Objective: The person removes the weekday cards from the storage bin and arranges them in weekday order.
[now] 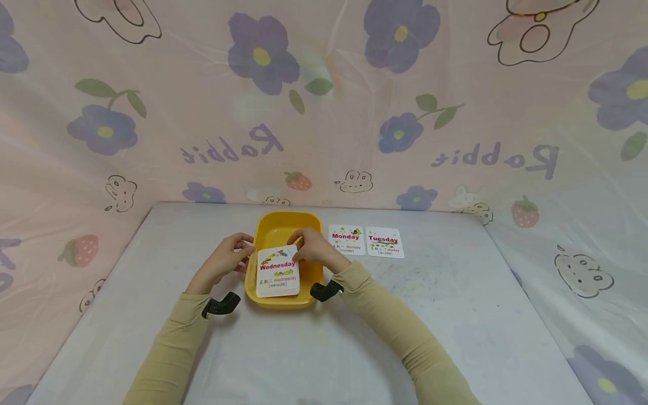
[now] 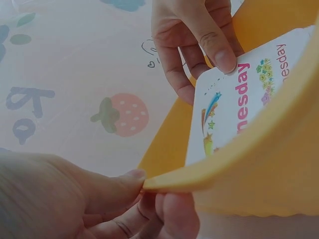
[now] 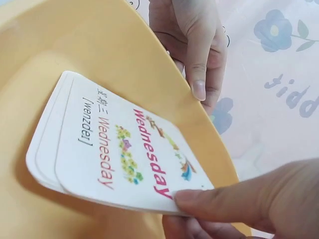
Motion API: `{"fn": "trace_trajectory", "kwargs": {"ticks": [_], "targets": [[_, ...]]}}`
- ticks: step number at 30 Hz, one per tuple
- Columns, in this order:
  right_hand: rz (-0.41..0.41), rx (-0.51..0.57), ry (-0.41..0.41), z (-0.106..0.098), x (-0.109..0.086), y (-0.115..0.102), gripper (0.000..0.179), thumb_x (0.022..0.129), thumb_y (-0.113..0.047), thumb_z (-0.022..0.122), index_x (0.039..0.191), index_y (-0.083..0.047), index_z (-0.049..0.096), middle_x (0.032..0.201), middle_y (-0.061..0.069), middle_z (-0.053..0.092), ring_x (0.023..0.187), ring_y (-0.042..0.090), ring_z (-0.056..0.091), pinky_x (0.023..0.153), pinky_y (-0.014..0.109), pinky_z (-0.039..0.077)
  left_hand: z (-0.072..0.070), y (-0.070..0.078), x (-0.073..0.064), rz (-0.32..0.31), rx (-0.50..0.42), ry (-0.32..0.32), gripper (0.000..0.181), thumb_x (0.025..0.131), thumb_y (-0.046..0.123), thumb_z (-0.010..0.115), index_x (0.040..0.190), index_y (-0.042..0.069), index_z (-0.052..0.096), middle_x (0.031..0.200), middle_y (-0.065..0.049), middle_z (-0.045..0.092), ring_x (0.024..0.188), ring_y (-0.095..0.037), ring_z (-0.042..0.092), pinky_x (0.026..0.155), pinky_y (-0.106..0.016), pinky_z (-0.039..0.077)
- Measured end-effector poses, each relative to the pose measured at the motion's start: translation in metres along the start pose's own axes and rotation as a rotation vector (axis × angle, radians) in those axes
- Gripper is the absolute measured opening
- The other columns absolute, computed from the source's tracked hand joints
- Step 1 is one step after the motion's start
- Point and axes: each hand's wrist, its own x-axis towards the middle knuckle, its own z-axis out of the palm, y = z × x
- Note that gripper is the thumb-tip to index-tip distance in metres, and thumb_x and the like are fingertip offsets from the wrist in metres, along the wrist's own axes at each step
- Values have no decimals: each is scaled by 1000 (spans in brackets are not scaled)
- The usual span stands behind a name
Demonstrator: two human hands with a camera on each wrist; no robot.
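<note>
A yellow tray (image 1: 284,221) lies on the table, with a small stack of white cards inside it. On top is the Wednesday card (image 1: 278,272); edges of other cards show beneath it in the right wrist view. My right hand (image 1: 315,247) pinches the Wednesday card at its upper right corner, thumb on its face and fingers below. Whether it grips one card or several, I cannot tell. My left hand (image 1: 229,261) pinches the tray's left rim between thumb and fingers, as the left wrist view (image 2: 99,199) shows with that hand's thumb.
Right of the tray, the Monday card (image 1: 347,239) and the Tuesday card (image 1: 385,242) lie side by side, face up. They rest on the white table (image 1: 455,315). A printed curtain (image 1: 324,112) hangs behind and along the sides.
</note>
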Motion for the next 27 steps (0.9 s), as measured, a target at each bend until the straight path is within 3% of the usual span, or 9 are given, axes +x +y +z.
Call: {"fn": "trace_trajectory", "kwargs": {"ticks": [7,16,22,27], "targets": [[-13,10,22,0,0,1,34,76,4,77,106,-3,64,78,9,54,64,19,52,62,28,55,0,0,0,-4,1,0,33,100,9,48,130,-4,43,100,-19,55,74,-24,59,61,-33,55],[-25,26,70,3,0,2,34,81,3,72,113,4,61,75,11,55,73,37,64,65,36,57,0,-2,1,-8,8,15,33,100,11,50,129,-4,43,99,-18,56,73,-23,59,60,-32,55],[-34,19,96,4,0,2,36,83,3,70,117,7,59,76,10,56,73,35,66,64,37,57,0,-2,1,-5,0,12,33,100,11,50,129,-4,43,98,-18,55,73,-23,59,59,-32,55],[-48,36,134,3,0,2,30,82,4,71,111,10,61,73,10,59,70,33,68,61,36,57,1,-3,2,-1,-2,10,33,100,11,50,129,-3,43,99,-18,56,73,-23,59,59,-31,54]]}}
